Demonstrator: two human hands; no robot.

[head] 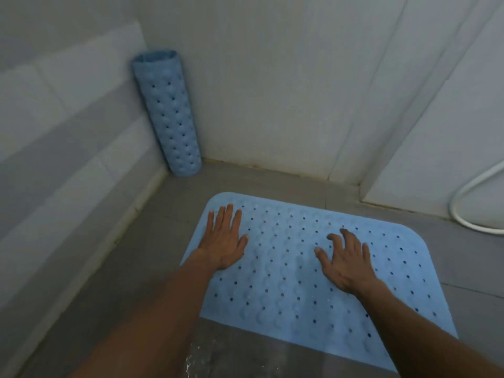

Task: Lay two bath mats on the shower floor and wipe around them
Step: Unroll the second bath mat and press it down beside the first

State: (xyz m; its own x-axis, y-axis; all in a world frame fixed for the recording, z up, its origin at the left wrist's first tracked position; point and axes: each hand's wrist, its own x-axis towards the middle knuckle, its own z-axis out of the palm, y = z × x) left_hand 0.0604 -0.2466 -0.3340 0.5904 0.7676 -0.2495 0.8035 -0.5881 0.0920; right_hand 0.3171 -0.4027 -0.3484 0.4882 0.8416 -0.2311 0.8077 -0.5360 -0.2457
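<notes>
We press our left hand [222, 238] and right hand [345, 261], fingers spread, on the near mat [308, 268] to seat it; the far-left rolled mat [167, 113] waits.

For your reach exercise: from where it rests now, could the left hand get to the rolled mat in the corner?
Probably yes. The left hand lies flat on the laid mat, and only bare floor lies between it and the rolled mat standing in the corner, though the person may need to lean forward.
</notes>
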